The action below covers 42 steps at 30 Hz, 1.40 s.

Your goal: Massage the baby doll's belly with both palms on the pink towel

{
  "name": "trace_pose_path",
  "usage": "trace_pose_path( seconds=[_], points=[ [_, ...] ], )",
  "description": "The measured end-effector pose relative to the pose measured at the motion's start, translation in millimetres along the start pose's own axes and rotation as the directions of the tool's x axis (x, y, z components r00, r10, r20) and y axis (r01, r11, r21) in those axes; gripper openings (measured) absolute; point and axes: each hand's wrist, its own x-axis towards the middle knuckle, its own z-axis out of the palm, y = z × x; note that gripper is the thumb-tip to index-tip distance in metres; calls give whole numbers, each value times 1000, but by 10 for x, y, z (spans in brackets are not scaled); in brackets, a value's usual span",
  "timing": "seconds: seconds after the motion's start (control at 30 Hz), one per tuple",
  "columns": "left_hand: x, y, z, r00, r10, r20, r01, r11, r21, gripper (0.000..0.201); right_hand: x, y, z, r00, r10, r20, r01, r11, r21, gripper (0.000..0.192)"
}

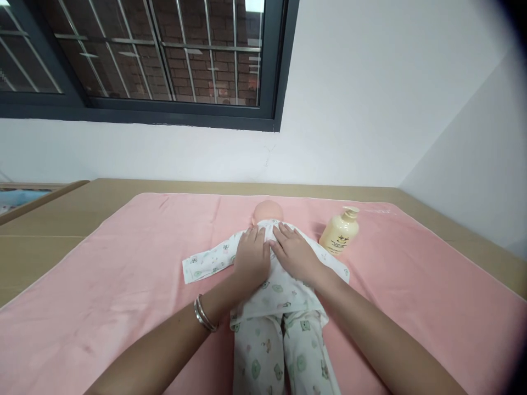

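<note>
A baby doll [267,211] in white printed pyjamas [272,323] lies on a pink towel [123,274], its head towards the wall. My left hand [251,258] rests flat on the doll's upper body, fingers spread. My right hand [293,251] lies flat beside it on the same garment, fingers pointing at the head. Neither hand grips anything. A silver bangle [203,314] circles my left wrist. The doll's face is hidden.
A cream pump bottle [340,230] lies tilted on the towel just right of the doll. The towel covers a tan surface [49,219] against a white wall. A barred dark-framed window [164,60] is above. A wooden rail [37,200] is at far left.
</note>
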Motion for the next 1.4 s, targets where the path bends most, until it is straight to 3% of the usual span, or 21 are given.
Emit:
trace_pose_path(
  seconds=[0.13, 0.23, 0.4, 0.53, 0.77, 0.93, 1.17, 1.4],
  points=[
    [-92, 145, -59, 997, 73, -23, -72, 996, 47, 41, 71, 138, 64, 1000, -17, 23, 16, 998, 63, 58],
    [-75, 139, -116, 997, 81, 3, -81, 996, 35, 40, 45, 83, 65, 1000, -1, -10, 1, 1000, 20, 57],
    [1, 35, -99, 999, 29, 39, -27, 999, -29, 44, -99, -159, 27, 996, 57, -62, -67, 983, -172, 52],
    [59, -58, -14, 996, -59, 65, 62, 997, -43, 49, -204, -271, -32, 999, 28, -47, -38, 970, -240, 49],
    [53, -115, 75, 997, -74, 17, 76, 993, -93, 47, -152, -196, -187, 998, 24, -65, -32, 992, -126, 32],
    [44, -106, 78, 998, -65, 7, 66, 993, -98, 47, -102, -128, -121, 992, 14, -124, -27, 994, -106, 31],
    [43, -73, 53, 997, -80, -1, 80, 992, -95, 43, 12, -16, 88, 989, 9, -146, -15, 999, -35, 48],
    [45, -85, 74, 997, -79, -11, 78, 994, -74, 43, 16, -7, 126, 985, 22, -169, -23, 1000, -5, 50]
  ],
)
